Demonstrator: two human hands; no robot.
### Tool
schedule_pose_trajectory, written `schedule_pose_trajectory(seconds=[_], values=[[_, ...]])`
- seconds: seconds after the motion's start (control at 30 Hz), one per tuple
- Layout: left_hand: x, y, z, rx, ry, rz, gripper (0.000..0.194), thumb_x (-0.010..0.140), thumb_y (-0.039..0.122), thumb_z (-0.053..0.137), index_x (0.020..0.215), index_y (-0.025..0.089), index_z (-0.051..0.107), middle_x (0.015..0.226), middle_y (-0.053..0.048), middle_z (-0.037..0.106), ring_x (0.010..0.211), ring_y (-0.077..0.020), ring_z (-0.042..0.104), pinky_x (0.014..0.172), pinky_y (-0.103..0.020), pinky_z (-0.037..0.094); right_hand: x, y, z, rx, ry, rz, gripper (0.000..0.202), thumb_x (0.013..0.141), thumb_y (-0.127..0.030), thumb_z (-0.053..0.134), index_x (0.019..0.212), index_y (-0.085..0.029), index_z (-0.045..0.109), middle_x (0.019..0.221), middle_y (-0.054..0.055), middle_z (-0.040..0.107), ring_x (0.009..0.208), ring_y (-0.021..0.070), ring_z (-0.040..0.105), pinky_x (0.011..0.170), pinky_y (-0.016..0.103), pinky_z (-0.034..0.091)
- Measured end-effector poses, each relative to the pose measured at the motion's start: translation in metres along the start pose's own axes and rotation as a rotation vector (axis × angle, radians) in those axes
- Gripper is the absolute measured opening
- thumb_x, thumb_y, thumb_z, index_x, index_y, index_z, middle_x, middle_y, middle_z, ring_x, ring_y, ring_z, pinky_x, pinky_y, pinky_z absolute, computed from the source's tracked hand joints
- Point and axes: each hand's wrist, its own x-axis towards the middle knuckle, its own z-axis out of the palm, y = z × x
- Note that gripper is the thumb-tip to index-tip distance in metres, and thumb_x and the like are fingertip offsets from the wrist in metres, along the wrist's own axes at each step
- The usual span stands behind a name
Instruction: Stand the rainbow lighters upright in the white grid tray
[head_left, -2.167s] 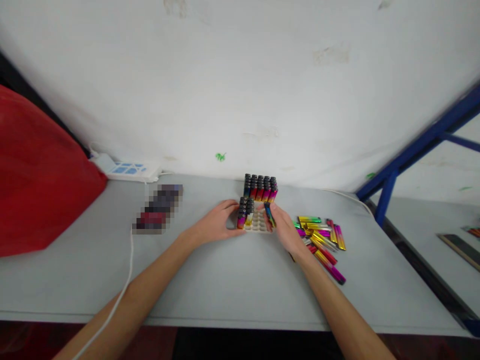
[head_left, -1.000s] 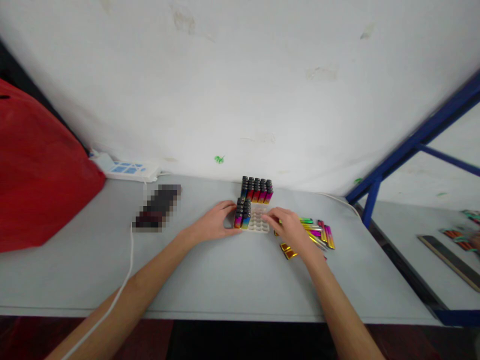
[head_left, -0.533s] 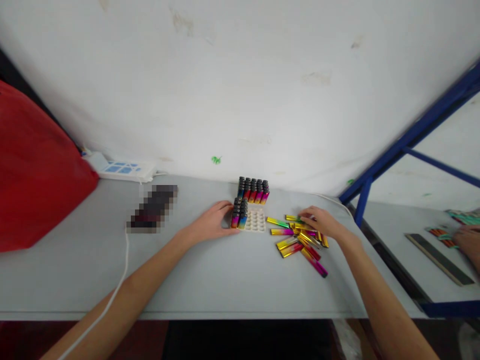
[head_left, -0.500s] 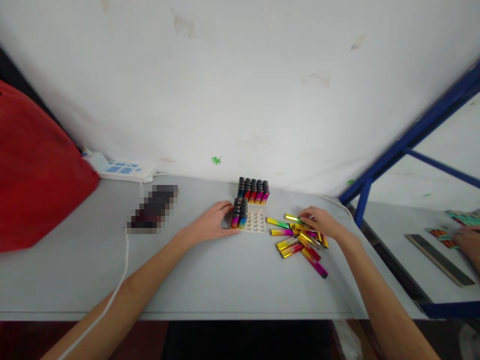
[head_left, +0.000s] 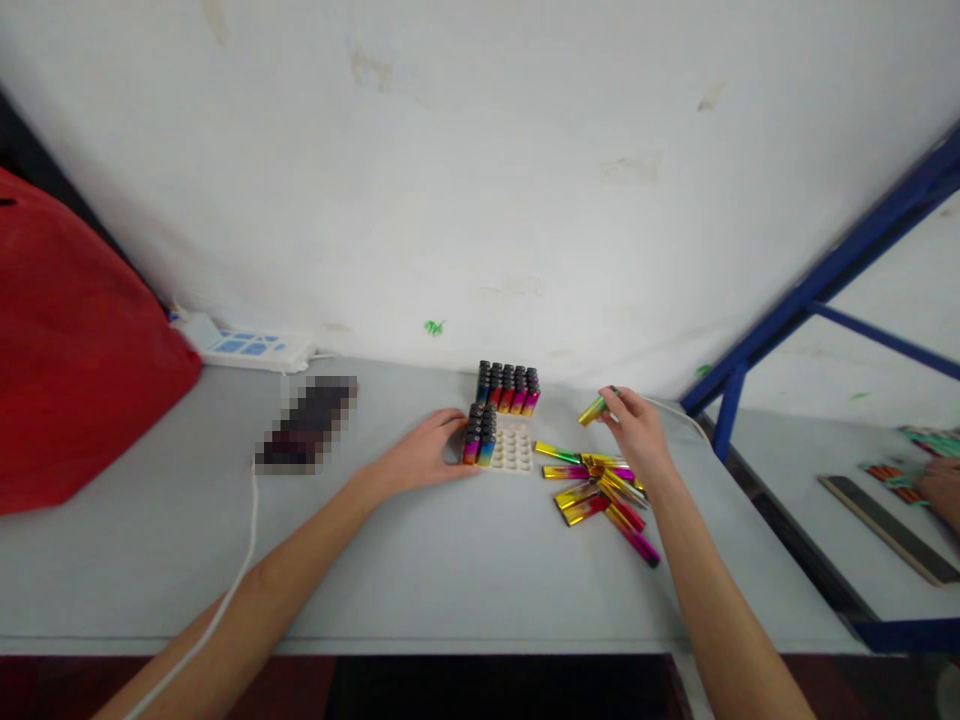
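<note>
My left hand (head_left: 426, 452) is closed around the left end of a white tray (head_left: 514, 452) with round holes, its thumb on the near side and fingers at the back. Black-topped lighters (head_left: 480, 440) stand upright in the tray's left columns, and its right part shows bare holes. Above the table, my right hand (head_left: 634, 425) pinches a yellow-green lighter (head_left: 592, 410), tilted with its yellow end down to the left. Below that hand lies a loose pile of shiny yellow, red and purple lighters (head_left: 600, 490). Behind the tray stands a block of upright lighters (head_left: 508, 388).
A blurred-out dark phone-like object (head_left: 311, 425) with a white cable lies left. Farther back are a white power strip (head_left: 251, 347) and a red bag (head_left: 82, 350). A blue metal frame (head_left: 724, 405) borders the right side; beyond it, another person's hand (head_left: 943, 485) is near orange-green items.
My right hand has lifted the yellow-green lighter off the pile, up and slightly back, and tilted it. My left hand stays at the tray. The view has shifted slightly.
</note>
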Motion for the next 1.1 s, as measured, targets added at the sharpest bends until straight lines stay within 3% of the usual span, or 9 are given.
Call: schedule_pose_trajectory(seconds=[0.07, 0.13, 0.23, 0.37, 0.47, 0.6, 0.8, 1.1], values=[[0.000, -0.001, 0.000, -0.002, 0.003, 0.000, 0.073, 0.087, 0.072, 0.093, 0.139, 0.023, 0.079, 0.156, -0.021, 0.076, 0.147, -0.0454, 0.073, 0.133, -0.058, 0.057, -0.004, -0.006, 0.020, 0.154, 0.021, 0.042, 0.066, 0.077, -0.087, 0.092, 0.096, -0.028, 0.072, 0.087, 0.000, 0.071, 0.083, 0.0218, 0.070, 0.077, 0.038, 0.064], [0.000, -0.002, 0.001, -0.006, 0.010, 0.000, 0.072, 0.086, 0.072, 0.093, 0.139, 0.024, 0.079, 0.156, -0.020, 0.077, 0.147, -0.0455, 0.073, 0.133, -0.059, 0.057, -0.008, -0.013, 0.038, 0.228, -0.043, 0.091, 0.068, 0.080, -0.092, 0.087, 0.099, -0.030, 0.066, 0.091, 0.002, 0.073, 0.084, 0.0235, 0.072, 0.075, 0.039, 0.064], [-0.001, -0.002, 0.001, -0.014, 0.011, 0.003, 0.073, 0.086, 0.071, 0.094, 0.140, 0.024, 0.079, 0.156, -0.020, 0.077, 0.147, -0.0457, 0.073, 0.133, -0.060, 0.058, -0.017, -0.025, 0.061, 0.273, -0.180, 0.171, 0.070, 0.085, -0.097, 0.078, 0.105, -0.033, 0.058, 0.082, -0.002, 0.068, 0.068, 0.0206, 0.065, 0.066, 0.037, 0.060], [-0.002, -0.001, 0.000, -0.021, 0.017, -0.002, 0.075, 0.086, 0.069, 0.096, 0.143, 0.024, 0.079, 0.157, -0.020, 0.077, 0.148, -0.0450, 0.073, 0.134, -0.060, 0.057, -0.029, -0.028, 0.085, 0.237, -0.282, 0.234, 0.072, 0.083, -0.097, 0.079, 0.103, -0.033, 0.054, 0.066, -0.012, 0.039, 0.051, 0.0133, 0.032, 0.048, 0.025, 0.033], [-0.003, 0.000, -0.001, -0.025, 0.000, -0.006, 0.076, 0.087, 0.069, 0.096, 0.144, 0.022, 0.079, 0.160, -0.021, 0.075, 0.150, -0.0447, 0.071, 0.135, -0.058, 0.055, -0.040, -0.019, 0.098, 0.095, -0.251, 0.222, 0.072, 0.085, -0.098, 0.075, 0.087, -0.030, 0.051, 0.064, -0.012, 0.033, 0.053, 0.0125, 0.025, 0.047, 0.026, 0.022], [-0.004, -0.002, -0.003, -0.036, -0.010, -0.006, 0.078, 0.085, 0.070, 0.098, 0.144, 0.022, 0.080, 0.160, -0.020, 0.075, 0.150, -0.0439, 0.071, 0.135, -0.059, 0.055, -0.054, -0.004, 0.107, -0.156, -0.174, 0.087, 0.067, 0.095, -0.086, 0.063, 0.066, -0.029, 0.044, 0.061, -0.005, 0.041, 0.062, 0.0157, 0.039, 0.057, 0.030, 0.031], [-0.006, -0.005, -0.005, -0.045, -0.032, -0.014, 0.078, 0.083, 0.067, 0.101, 0.143, 0.022, 0.081, 0.161, -0.020, 0.074, 0.151, -0.0444, 0.070, 0.136, -0.059, 0.055, -0.062, -0.001, 0.112, -0.293, -0.143, 0.018, 0.046, 0.094, -0.063, 0.052, 0.065, -0.031, 0.039, 0.059, -0.003, 0.040, 0.063, 0.0177, 0.040, 0.060, 0.032, 0.028], [-0.008, -0.001, -0.009, -0.054, -0.032, -0.013, 0.076, 0.083, 0.065, 0.101, 0.143, 0.022, 0.081, 0.163, -0.019, 0.074, 0.152, -0.0440, 0.070, 0.137, -0.058, 0.054, -0.064, -0.005, 0.110, -0.276, -0.133, 0.009, 0.057, 0.099, -0.075, 0.053, 0.066, -0.030, 0.040, 0.062, -0.004, 0.041, 0.065, 0.0174, 0.041, 0.064, 0.032, 0.031]])
